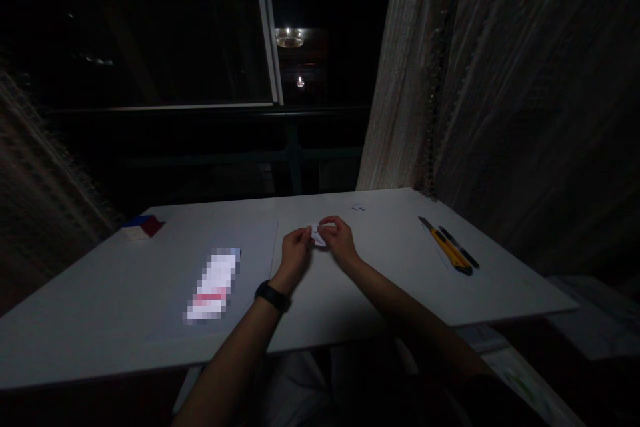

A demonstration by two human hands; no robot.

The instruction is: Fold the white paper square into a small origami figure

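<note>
Between my two hands, just above the middle of the table, is a small piece of white paper [318, 236] with a dark mark on it. My left hand [296, 248] pinches its left side; a dark watch [272, 295] is on that wrist. My right hand [340, 240] grips the paper's right side between thumb and fingers. Behind the hands, small white paper scraps [357, 207] lie near the far edge. The light is dim, so the paper's folds or print are hard to make out.
On the white table [380, 307], a lit phone [214, 285] with a blurred-out screen rests on a large pale sheet [260, 247] at left. Farther left stands a red, blue and white cube [143, 227]. A yellow utility knife [447, 248] lies beside a black pen [459, 247] at right.
</note>
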